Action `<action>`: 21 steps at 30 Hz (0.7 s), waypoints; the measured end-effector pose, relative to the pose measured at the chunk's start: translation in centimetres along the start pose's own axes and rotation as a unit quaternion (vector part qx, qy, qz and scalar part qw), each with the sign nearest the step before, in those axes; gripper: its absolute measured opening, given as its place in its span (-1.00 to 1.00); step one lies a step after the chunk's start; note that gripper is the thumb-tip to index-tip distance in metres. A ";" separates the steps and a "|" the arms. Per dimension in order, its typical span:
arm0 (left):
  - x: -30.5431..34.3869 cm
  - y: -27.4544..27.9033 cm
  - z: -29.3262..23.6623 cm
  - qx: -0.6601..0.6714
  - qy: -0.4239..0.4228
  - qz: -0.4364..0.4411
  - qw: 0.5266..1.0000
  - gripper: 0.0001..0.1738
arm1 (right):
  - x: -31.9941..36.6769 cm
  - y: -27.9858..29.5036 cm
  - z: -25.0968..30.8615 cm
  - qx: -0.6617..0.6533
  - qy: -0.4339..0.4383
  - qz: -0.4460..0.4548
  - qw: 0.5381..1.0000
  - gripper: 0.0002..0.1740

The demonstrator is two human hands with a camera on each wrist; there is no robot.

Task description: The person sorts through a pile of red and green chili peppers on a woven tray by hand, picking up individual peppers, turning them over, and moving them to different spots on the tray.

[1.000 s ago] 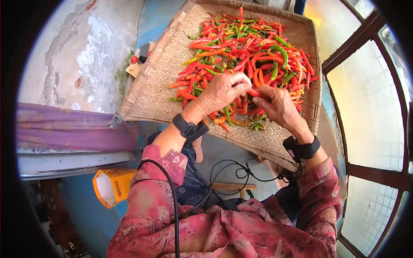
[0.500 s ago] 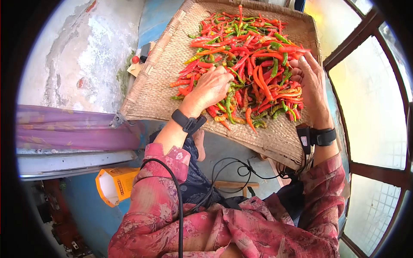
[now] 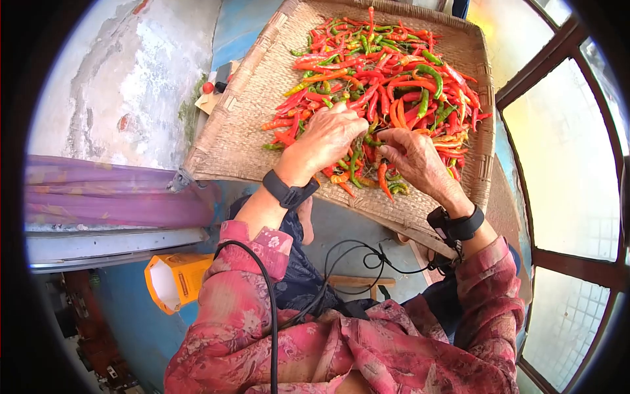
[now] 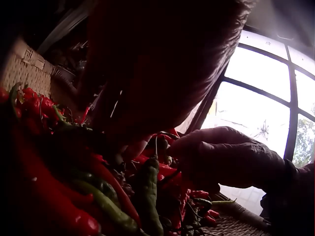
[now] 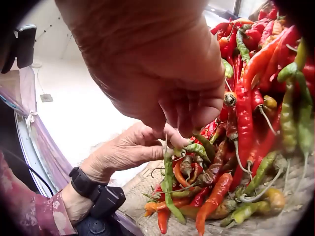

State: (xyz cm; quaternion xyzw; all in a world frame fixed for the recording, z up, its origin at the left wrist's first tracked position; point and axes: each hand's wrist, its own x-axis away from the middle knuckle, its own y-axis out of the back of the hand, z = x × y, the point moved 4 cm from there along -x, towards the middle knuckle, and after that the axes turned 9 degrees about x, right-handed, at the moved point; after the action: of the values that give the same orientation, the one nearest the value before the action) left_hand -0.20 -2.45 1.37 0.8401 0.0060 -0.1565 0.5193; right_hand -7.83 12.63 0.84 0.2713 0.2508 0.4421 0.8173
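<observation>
A heap of red, orange and green chili peppers [image 3: 394, 85] lies in a woven tray [image 3: 230, 144]. My left hand [image 3: 328, 138] reaches into its near side with bent fingers; whether they hold anything I cannot tell. Close by on the right, my right hand [image 3: 420, 161] pinches a small green chili pepper [image 5: 205, 143] between thumb and fingertips, its other fingers curled. Both hands' fingertips nearly meet there. A longer green chili pepper [image 5: 169, 179] hangs over the edge of the heap below my left fingers. In the left wrist view, my left hand is mostly in shadow.
Windows with brown frames [image 3: 564, 62] stand to the right. A purple curtain [image 3: 118, 197] and a peeling wall [image 3: 131, 85] are on the left. A yellow box [image 3: 177, 282] sits low at the left, and black cable [image 3: 361, 262] loops below the tray.
Both hands held a red chili pepper between them. My right hand carried it to the heap's right side, let it go and came back beside my left hand, which moved slightly left.
</observation>
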 end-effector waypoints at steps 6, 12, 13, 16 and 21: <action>-0.3 0.1 0.8 -0.045 -0.003 -0.062 0.997 -0.82 | 0.3 -0.1 -0.1 0.014 -0.006 0.016 1.000 -0.65; -2.0 0.9 -2.6 0.173 -0.019 -0.105 0.979 -0.73 | 0.2 1.0 1.1 0.018 0.010 -0.133 0.991 -0.63; -2.2 0.4 -3.0 0.188 -0.032 -0.107 0.976 -0.71 | 0.1 0.7 0.6 0.022 0.008 -0.118 0.993 -0.64; -2.2 -0.4 -2.2 0.196 -0.034 -0.093 0.976 -0.69 | 0.2 1.2 0.4 0.020 -0.015 -0.082 0.996 -0.70; -2.1 -0.6 -1.9 0.272 0.032 -0.051 0.960 -0.69 | 0.1 1.2 -0.8 -0.098 -0.047 -0.047 0.993 -0.82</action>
State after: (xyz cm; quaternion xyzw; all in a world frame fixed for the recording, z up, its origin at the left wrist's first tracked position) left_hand -1.79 -0.18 2.15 0.9528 0.0225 -0.1520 0.2618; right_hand -9.00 13.49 1.04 0.1985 0.1800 0.4119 0.8710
